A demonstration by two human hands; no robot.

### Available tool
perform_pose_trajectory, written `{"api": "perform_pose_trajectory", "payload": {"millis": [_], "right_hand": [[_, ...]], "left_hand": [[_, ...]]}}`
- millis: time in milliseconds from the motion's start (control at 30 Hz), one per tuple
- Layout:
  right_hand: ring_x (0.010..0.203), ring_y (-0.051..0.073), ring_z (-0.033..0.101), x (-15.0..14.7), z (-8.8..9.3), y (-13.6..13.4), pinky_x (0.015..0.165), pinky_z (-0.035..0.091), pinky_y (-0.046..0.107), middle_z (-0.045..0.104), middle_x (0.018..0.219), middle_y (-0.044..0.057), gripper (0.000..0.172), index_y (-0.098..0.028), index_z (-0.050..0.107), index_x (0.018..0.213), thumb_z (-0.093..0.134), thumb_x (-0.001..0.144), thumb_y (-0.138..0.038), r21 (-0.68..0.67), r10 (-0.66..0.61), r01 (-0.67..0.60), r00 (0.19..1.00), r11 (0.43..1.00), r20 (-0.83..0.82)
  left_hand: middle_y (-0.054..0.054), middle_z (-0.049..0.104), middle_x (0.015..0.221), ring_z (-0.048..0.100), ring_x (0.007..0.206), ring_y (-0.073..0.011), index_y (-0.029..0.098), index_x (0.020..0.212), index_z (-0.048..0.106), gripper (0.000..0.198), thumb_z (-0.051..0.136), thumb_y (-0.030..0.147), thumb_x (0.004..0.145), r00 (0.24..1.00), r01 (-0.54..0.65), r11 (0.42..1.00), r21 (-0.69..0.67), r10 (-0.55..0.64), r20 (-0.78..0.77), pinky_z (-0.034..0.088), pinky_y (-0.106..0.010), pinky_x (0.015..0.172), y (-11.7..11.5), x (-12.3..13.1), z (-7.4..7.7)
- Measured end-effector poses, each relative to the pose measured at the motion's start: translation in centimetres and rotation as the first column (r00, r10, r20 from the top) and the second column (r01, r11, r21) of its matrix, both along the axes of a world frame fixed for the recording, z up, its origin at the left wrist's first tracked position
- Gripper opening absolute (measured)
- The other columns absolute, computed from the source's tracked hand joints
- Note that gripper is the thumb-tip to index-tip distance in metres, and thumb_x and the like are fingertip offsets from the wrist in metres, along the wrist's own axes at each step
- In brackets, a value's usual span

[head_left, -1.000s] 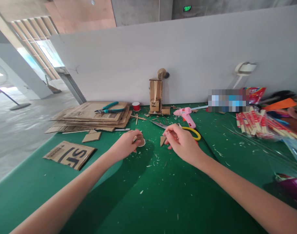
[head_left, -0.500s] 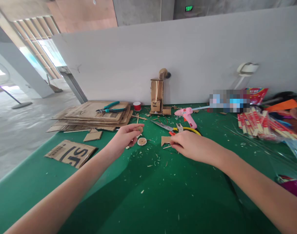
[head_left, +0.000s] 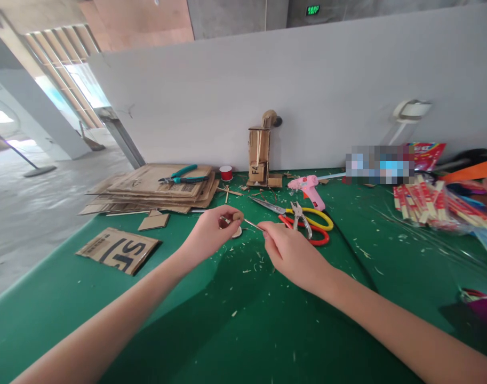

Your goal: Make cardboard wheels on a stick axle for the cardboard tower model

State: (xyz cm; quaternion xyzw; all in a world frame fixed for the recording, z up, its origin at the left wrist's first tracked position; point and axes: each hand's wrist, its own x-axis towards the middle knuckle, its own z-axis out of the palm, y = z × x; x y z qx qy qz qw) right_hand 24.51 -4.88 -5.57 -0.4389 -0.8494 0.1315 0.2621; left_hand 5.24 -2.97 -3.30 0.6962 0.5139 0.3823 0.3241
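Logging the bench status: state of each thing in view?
left hand: pinching small brown piece
right hand: gripping thin stick
thin stick: end at small brown piece, insertion unclear
teal pliers: on cardboard stack, handles spread
scissors: lying flat
glue gun: lying down, on/off unclear
red spool: upright
cardboard model: upright
exit sign: lit

The stick (head_left: pixel 252 223) is before the scissors (head_left: pixel 278 210), glue gun (head_left: pixel 310 188) behind.
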Motion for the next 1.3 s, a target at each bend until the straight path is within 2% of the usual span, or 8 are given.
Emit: {"api": "perform_pose_trajectory", "payload": {"millis": [100,233,667,800,900,1033,1167,1300], "right_hand": [[0.092,0.025,0.06,0.0,-0.4,-0.1,0.072,0.043,0.037,0.064,0.095,0.015,0.034,-0.011,0.054,0.116,0.029,0.094,-0.02,0.0,0.028,-0.028,0.999,1.0,0.016],[0.089,0.024,0.061,0.0,-0.3,-0.2,0.073,0.045,0.037,0.065,0.093,0.014,0.033,-0.011,0.053,0.116,0.03,0.093,-0.019,-0.008,0.015,-0.015,1.0,1.0,0.021],[0.084,0.022,0.062,0.1,-0.6,-0.2,0.068,0.044,0.032,0.066,0.09,0.013,0.032,-0.01,0.054,0.114,0.031,0.093,-0.017,0.045,0.005,-0.007,0.999,0.999,0.038],[0.083,0.022,0.063,0.0,-0.6,-0.4,0.068,0.044,0.032,0.066,0.089,0.012,0.031,-0.01,0.054,0.114,0.032,0.093,-0.015,0.042,0.007,-0.009,0.999,0.999,0.047],[0.084,0.023,0.063,-0.1,-0.5,-0.5,0.068,0.045,0.033,0.067,0.091,0.013,0.031,-0.01,0.054,0.114,0.032,0.093,-0.015,0.034,-0.001,-0.001,0.998,0.999,0.058],[0.082,0.025,0.064,-0.6,-0.5,-0.7,0.065,0.044,0.035,0.067,0.089,0.014,0.033,-0.009,0.053,0.117,0.031,0.093,-0.013,0.003,-0.045,0.045,0.992,0.999,0.118],[0.081,0.026,0.065,-0.9,-0.6,-0.9,0.063,0.044,0.036,0.067,0.091,0.015,0.033,-0.007,0.053,0.117,0.032,0.092,-0.011,-0.014,-0.074,0.077,0.989,0.997,0.124],[0.079,0.025,0.065,-1.1,-0.8,-0.9,0.063,0.043,0.034,0.067,0.088,0.014,0.03,-0.008,0.054,0.112,0.033,0.091,-0.011,-0.019,-0.077,0.077,0.996,0.997,0.036]], "left_hand": [[-0.003,0.065,0.075,0.057,0.062,-0.0135,0.018,0.086,0.065,0.013,0.058,0.025,0.078,0.996,0.017,0.999,0.04,-0.013,-0.09,0.042,-0.023,0.056,-0.3,0.3,-0.1],[-0.003,0.068,0.08,0.06,0.067,-0.0149,0.018,0.089,0.064,0.015,0.056,0.028,0.08,0.985,0.002,0.997,0.078,0.012,-0.173,0.044,-0.024,0.059,-0.6,0.5,-0.2],[-0.003,0.069,0.086,0.064,0.072,-0.0158,0.018,0.092,0.064,0.018,0.055,0.03,0.082,0.99,0.001,0.996,0.086,0.011,-0.143,0.05,-0.027,0.065,-0.5,0.4,-0.8],[-0.001,0.069,0.085,0.064,0.071,-0.015,0.019,0.094,0.063,0.016,0.055,0.029,0.083,0.98,-0.009,0.988,0.152,0.039,-0.197,0.05,-0.027,0.065,-0.6,0.5,-1.0],[0.0,0.069,0.085,0.064,0.067,-0.0137,0.021,0.092,0.061,0.012,0.053,0.025,0.084,0.953,0.007,0.973,0.23,0.063,-0.295,0.049,-0.027,0.066,-1.0,0.7,-0.8],[0.0,0.068,0.078,0.066,0.07,-0.0162,0.02,0.098,0.056,0.014,0.044,0.023,0.09,0.89,0.033,0.974,0.226,0.074,-0.449,0.048,-0.028,0.064,-1.4,1.2,-0.7],[-0.004,0.068,0.087,0.067,0.077,-0.0185,0.018,0.102,0.052,0.018,0.037,0.019,0.093,0.848,0.052,0.962,0.268,0.099,-0.521,0.049,-0.03,0.066,-1.6,1.5,-1.2],[-0.007,0.068,0.091,0.067,0.081,-0.0201,0.017,0.107,0.051,0.021,0.035,0.017,0.093,0.824,0.051,0.933,0.356,0.162,-0.543,0.051,-0.031,0.068,-1.8,1.9,-1.7]]}}
